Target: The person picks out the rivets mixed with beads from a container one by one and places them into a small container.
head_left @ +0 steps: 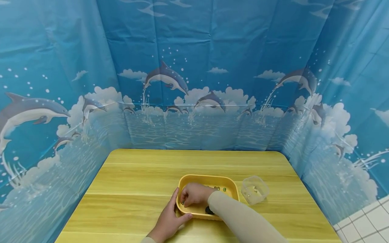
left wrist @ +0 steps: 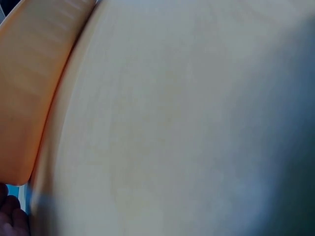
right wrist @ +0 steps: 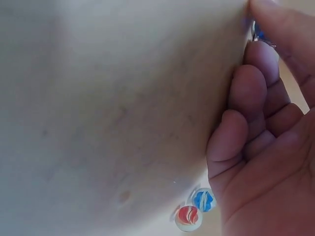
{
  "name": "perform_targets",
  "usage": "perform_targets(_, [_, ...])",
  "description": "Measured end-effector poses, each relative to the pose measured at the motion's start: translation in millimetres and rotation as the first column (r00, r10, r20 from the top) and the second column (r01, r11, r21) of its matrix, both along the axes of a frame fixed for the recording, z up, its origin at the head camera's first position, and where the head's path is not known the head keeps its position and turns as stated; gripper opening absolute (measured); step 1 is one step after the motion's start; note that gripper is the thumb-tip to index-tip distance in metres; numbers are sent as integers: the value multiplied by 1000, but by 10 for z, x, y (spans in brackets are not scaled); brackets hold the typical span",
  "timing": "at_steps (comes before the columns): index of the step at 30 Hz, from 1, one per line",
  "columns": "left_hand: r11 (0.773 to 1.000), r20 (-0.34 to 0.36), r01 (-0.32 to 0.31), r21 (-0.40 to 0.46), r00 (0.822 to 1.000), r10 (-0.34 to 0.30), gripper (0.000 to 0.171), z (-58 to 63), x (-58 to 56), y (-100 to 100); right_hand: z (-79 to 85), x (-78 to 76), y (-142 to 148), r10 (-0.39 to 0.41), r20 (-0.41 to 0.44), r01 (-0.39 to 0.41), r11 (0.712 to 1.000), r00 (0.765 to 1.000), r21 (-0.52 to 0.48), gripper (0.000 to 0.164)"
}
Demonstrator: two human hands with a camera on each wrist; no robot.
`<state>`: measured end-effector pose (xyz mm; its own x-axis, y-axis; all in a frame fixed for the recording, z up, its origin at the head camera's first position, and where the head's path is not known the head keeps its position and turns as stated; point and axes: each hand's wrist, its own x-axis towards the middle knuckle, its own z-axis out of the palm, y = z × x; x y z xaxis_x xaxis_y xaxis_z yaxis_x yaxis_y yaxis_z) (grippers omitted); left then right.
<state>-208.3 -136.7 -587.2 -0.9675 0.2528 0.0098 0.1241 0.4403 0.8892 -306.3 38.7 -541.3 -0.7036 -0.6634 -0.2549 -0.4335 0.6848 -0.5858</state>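
A yellow tray with a raised rim stands near the table's front. My left hand holds its front left corner, thumb along the front side and fingers along the left side. My right hand reaches inside the tray at the left end. Its thumb and index finger pinch a small blue glass marble, mostly hidden by the fingers; the other fingers are curled. A blue-and-white marble and a red-and-white marble lie near that hand. Greenish marbles rest along the tray's far side.
Right of the tray stands a clear plastic container with several small pale pieces inside. A black object lies in the tray by the right forearm, its kind unclear. The wooden table meets a dolphin-printed curtain at its back edge.
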Motion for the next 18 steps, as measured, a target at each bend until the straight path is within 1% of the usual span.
perform_targets(2, [1000, 12, 2, 2, 1000, -2, 116, -2, -4, 1, 0, -2, 3, -9, -5, 9, 1000, 1000, 5, 15])
perform_targets(8, [1000, 33, 10, 22, 999, -11, 116, 2, -1, 0, 1, -11, 23, -66, 26, 66, 998, 997, -14, 17])
perform_targets(18, [1000, 34, 4, 9, 999, -5, 116, 29, 12, 10, 9, -18, 53, -80, -26, 80, 997, 996, -12, 10])
